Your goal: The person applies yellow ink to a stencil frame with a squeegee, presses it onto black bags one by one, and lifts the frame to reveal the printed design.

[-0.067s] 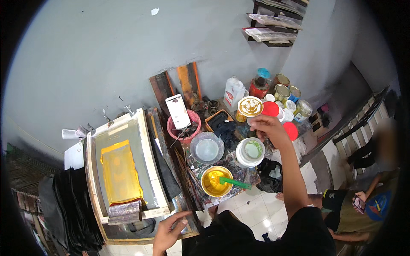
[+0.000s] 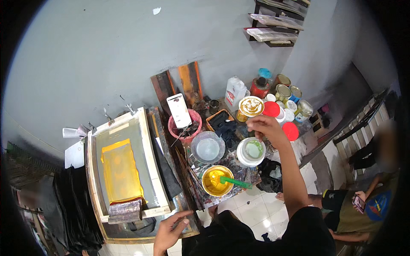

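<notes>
My right hand (image 2: 271, 131) hovers over the far side of a white tub (image 2: 251, 162), fingers bent and drawn together. Whether anything is pinched in them is hidden. Green residue coats a small bowl (image 2: 253, 149) on this tub. Just beyond the fingers stands a can with a brown-swirled white lid (image 2: 251, 106). Low in the view, my left hand (image 2: 173, 230) is empty, thumb and fingers apart, beside a screen-printing frame (image 2: 159, 181). Yellow ink (image 2: 121, 168) covers part of its mesh, and a squeegee (image 2: 124, 212) rests across its near end.
A yellow ink tub (image 2: 206, 187) holds a green spatula (image 2: 237, 183). Around it are a clear basin (image 2: 208, 147), a pink bucket (image 2: 197, 115) with a phone (image 2: 178, 112) on it, and several jars and cans. At right, a person (image 2: 363, 209) sits holding a phone.
My right hand has shifted very slightly left and its fingers have dipped a little. The left hand stays beside the frame. The whole view has moved slightly.
</notes>
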Demonstrator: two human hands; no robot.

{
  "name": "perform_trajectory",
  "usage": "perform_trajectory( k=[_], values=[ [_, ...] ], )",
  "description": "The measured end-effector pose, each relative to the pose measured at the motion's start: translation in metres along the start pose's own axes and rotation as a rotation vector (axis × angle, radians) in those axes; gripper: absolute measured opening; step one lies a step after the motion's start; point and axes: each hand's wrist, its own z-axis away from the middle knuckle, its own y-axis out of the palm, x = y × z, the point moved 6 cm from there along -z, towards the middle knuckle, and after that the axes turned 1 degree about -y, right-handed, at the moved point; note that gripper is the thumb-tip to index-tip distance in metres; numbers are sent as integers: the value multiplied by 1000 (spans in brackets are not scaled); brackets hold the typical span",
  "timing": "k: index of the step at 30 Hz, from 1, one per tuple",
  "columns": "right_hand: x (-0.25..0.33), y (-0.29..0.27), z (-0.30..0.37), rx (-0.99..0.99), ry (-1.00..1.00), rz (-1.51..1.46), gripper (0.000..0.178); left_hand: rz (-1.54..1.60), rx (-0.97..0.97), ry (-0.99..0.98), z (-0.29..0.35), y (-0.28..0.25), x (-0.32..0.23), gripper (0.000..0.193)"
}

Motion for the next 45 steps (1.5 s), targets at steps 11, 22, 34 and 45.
perform_trajectory(
  k=[11, 22, 34, 45],
  values=[
    [-63, 35, -93, 195, -79, 770, 27, 69, -95, 18, 20, 4, 28, 29],
    [73, 192, 22, 461, -377, 608, 29, 115, -26, 8, 20, -1, 34, 32],
    [45, 416, -81, 65, -628, 1100, 57, 278, -83, 66, 96, -78, 92, 35],
    [-10, 441, -92, -54, 122, 1229, 107, 379, -41, 70, 154, -219, 146, 34]
  ],
)
